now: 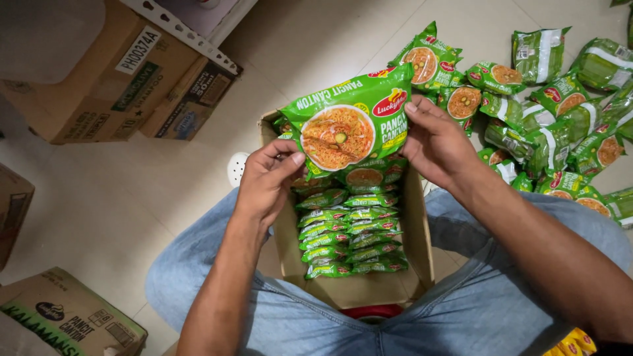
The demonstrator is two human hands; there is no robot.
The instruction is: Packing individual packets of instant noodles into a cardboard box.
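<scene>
Cardboard cartons [112, 79] at upper left, stacked on the tiled floor [132, 198], topmost cut off by the frame edge; another printed carton [62, 320] at lower left, only its near corner visible. Left hand [267, 181] pinching the lower left corner of a green noodle packet [349, 125], thumb on the front, fingers hidden behind the wrapper. Packet held flat and face-up, tilted slightly, directly above the open cardboard box [417, 224] between denim-clad knees. Inside the box, two rows of matching green packets [349, 231] standing on edge, far end of the rows masked by the held packet, lower layers not visible. Red object [376, 311] at the near end of the box, mostly concealed, identity unclear. Right hand [438, 145] gripping the packet's right edge, thumb on the front near the upper corner, remaining fingers curled behind. Loose heap of green packets [547, 112] on the floor at right, overlapping one another, outermost ones cropped by the frame. Yellow wrappers [572, 344] at bottom right, barely in view.
</scene>
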